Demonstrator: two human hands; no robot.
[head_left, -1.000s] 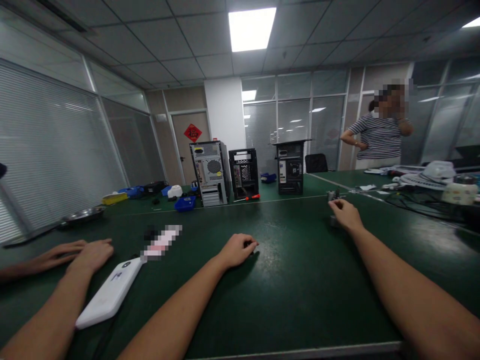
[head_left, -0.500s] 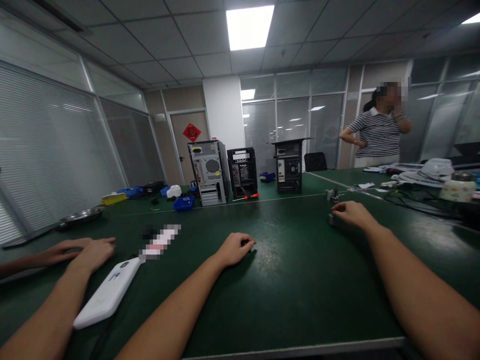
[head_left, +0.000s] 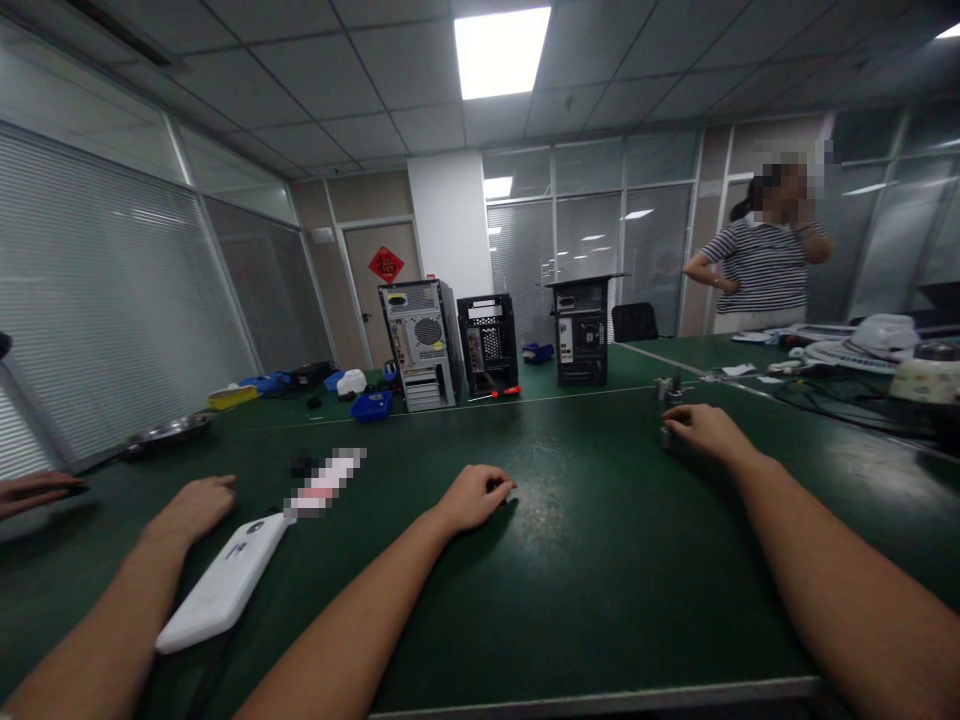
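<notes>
My left hand [head_left: 472,497] rests on the green table [head_left: 600,560] near the middle. Its fingers are curled under, closed on something small that I cannot make out. My right hand [head_left: 703,430] lies farther out to the right, fingertips pinched down on a small grey metal part [head_left: 665,437]. A second small metal piece [head_left: 667,388] stands just beyond it. To my left, another person's forearm and hand [head_left: 193,505] lie on the table beside a white flat device [head_left: 221,583].
Three computer towers [head_left: 420,345] [head_left: 487,343] [head_left: 580,333] stand at the far side, with a red screwdriver [head_left: 504,393] and blue bins [head_left: 370,405]. A metal bowl [head_left: 166,432] sits far left. A person in a striped shirt [head_left: 757,265] stands far right, beside cables and white items [head_left: 862,345].
My right hand drew slightly back toward me and settled over the nearer grey part. The far-left hand of the other person slid away to the left edge. My left hand stayed put.
</notes>
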